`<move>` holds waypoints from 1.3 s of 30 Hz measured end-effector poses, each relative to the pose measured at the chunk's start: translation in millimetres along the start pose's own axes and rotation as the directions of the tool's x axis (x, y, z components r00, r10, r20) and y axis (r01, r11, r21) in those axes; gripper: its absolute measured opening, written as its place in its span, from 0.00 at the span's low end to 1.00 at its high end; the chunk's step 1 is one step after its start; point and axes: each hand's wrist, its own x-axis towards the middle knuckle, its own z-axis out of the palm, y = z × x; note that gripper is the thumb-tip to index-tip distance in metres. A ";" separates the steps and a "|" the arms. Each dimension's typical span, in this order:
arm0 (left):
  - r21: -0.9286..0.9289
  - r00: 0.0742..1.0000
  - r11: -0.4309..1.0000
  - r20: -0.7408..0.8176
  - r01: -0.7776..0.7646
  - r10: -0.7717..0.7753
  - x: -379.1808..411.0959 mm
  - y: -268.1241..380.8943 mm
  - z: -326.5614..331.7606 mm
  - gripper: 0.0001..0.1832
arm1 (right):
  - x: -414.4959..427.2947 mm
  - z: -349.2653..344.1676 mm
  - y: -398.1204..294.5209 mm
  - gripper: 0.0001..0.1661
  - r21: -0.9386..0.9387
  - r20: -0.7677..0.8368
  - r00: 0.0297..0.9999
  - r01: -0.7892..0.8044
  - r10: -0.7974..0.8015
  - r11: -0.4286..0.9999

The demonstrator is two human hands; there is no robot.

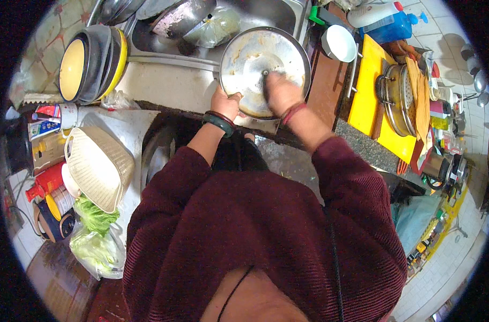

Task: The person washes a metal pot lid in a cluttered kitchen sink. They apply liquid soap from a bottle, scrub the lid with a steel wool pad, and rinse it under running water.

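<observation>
A round stained metal pot lid (248, 48) is tilted up in front of me at the sink's front edge. It shows a small screw-like fitting at its centre. My left hand (225, 102) grips the lid's lower left rim, thumb on the near face. Motion blurs my right hand (282, 94), which lies over the lid just right of the centre. Something dark shows at its fingertips, but whether it is held or is shadow is unclear.
Behind the lid, the steel sink (176, 58) contains pans and a plastic bag of greens (216, 28). Stacked basins (73, 70) stand left, above a cream plastic basket (95, 169) and bagged lettuce (97, 245). To the right are a white bowl (339, 43), yellow board (365, 88) and steamer pot (395, 100).
</observation>
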 end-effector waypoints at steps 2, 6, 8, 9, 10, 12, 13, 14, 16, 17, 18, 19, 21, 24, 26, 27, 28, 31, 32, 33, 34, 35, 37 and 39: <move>0.010 1.000 1.000 -0.008 -0.004 0.004 -4.6 1.1 -1.8 0.20 | -22.1 4.0 -19.4 0.10 0.007 0.035 0.968 0.249 -0.249 0.969; 0.005 0.999 0.999 -0.021 -0.042 0.042 -5.4 -1.3 -1.5 0.20 | 21.5 -21.6 30.3 0.10 0.147 -0.084 0.986 -0.130 0.143 0.981; 0.013 0.999 0.999 -0.004 -0.053 0.053 0.4 -1.9 -1.0 0.19 | 23.2 -13.1 30.3 0.09 0.056 -0.127 0.986 -0.103 0.110 0.993; 0.020 0.999 0.999 0.003 -0.049 0.049 2.2 -1.0 -1.3 0.19 | 12.6 -5.3 18.4 0.09 -0.002 -0.117 0.993 -0.025 0.025 1.000; 0.026 0.999 0.999 0.007 -0.040 0.039 1.4 -2.1 -1.4 0.19 | 0.0 -3.8 3.2 0.09 0.027 -0.044 0.987 0.159 -0.158 0.987; 0.042 1.000 0.999 -0.024 0.001 0.000 -0.3 -6.1 -5.4 0.17 | -9.6 4.6 -4.5 0.10 0.080 -0.005 0.976 0.219 -0.220 0.972; 0.064 0.999 0.998 -0.050 0.014 -0.011 -1.7 -7.4 -5.6 0.16 | -4.4 2.4 0.8 0.10 0.118 -0.004 0.988 0.156 -0.157 0.981; 0.044 0.999 0.999 -0.051 -0.002 0.005 -2.6 -8.8 -3.9 0.16 | 4.1 -1.3 10.5 0.11 0.080 0.040 0.999 0.004 -0.007 0.997; -0.002 0.998 1.000 -0.067 -0.013 0.013 -4.3 -8.0 0.1 0.16 | 27.1 -17.0 31.4 0.13 0.171 -0.074 0.965 -0.235 0.250 0.957; -0.028 0.998 1.000 -0.070 -0.007 0.005 -4.9 -5.4 4.0 0.16 | 46.9 -19.3 40.3 0.13 0.114 -0.090 0.939 -0.322 0.332 0.940; -0.054 0.997 0.999 -0.073 0.000 -0.004 -4.8 -3.1 5.8 0.16 | 65.1 -18.8 41.9 0.12 0.126 -0.137 0.945 -0.280 0.296 0.952; -0.040 0.997 0.999 -0.080 -0.007 0.004 -4.6 -4.1 5.1 0.16 | 78.5 -25.1 31.0 0.12 0.137 -0.178 0.951 -0.232 0.254 0.963; -0.014 0.996 1.000 -0.086 -0.025 0.023 -3.5 -6.7 5.1 0.16 | 100.5 -38.9 -12.4 0.10 0.144 -0.271 0.958 -0.053 0.091 0.988; 0.075 0.994 0.997 -0.112 -0.010 0.018 -3.1 -4.9 -4.8 0.15 | 63.2 -19.0 -61.3 0.08 0.108 -0.054 0.896 0.443 -0.440 0.890; 0.452 0.902 0.819 -0.068 -0.353 0.426 13.7 -45.0 -28.0 0.15 | 30.5 -11.5 -65.4 0.08 0.103 0.011 0.759 0.647 -0.651 0.756; 0.426 0.876 0.815 -0.093 -0.394 0.472 2.9 -32.9 -20.5 0.15 | 24.7 -16.3 -55.6 0.07 0.112 0.013 0.736 0.672 -0.677 0.732; 0.405 0.938 0.878 -0.113 -0.257 0.327 3.6 -26.6 -17.2 0.15 | 36.2 -14.8 -46.8 0.07 0.038 -0.003 0.723 0.691 -0.691 0.722; 0.190 0.984 0.981 -0.157 -0.050 0.080 -4.0 -10.8 -7.3 0.14 | 101.1 -44.5 -30.2 0.09 0.010 -0.177 0.958 0.232 -0.226 0.973; 0.171 0.984 0.984 -0.164 -0.042 0.071 -4.6 -4.9 -4.4 0.14 | 107.6 -35.8 -25.9 0.08 0.064 -0.244 0.965 0.114 -0.095 0.991; 0.152 0.983 0.988 -0.171 -0.034 0.061 -4.8 -0.9 -3.7 0.13 | 111.9 -21.7 -21.6 0.08 0.126 -0.302 0.953 -0.002 0.040 0.992; 0.261 0.974 0.962 -0.184 -0.078 0.129 2.6 -15.0 -6.8 0.12 | 105.9 -13.6 -30.7 0.08 0.116 -0.264 0.957 0.154 -0.118 0.981; 0.236 0.976 0.968 -0.174 -0.085 0.128 4.8 -16.6 -7.9 0.12 | 87.8 -3.2 -43.6 0.09 0.111 -0.215 0.938 0.298 -0.270 0.948; 0.193 0.981 0.976 -0.148 -0.096 0.125 6.0 -18.7 -12.9 0.12 | 71.6 2.7 -52.3 0.08 0.062 -0.111 0.858 0.509 -0.501 0.858; 0.250 0.975 0.965 -0.185 -0.075 0.124 9.4 -30.8 -19.4 0.11 | 80.9 -3.2 -38.6 0.09 0.081 -0.098 0.910 0.411 -0.403 0.908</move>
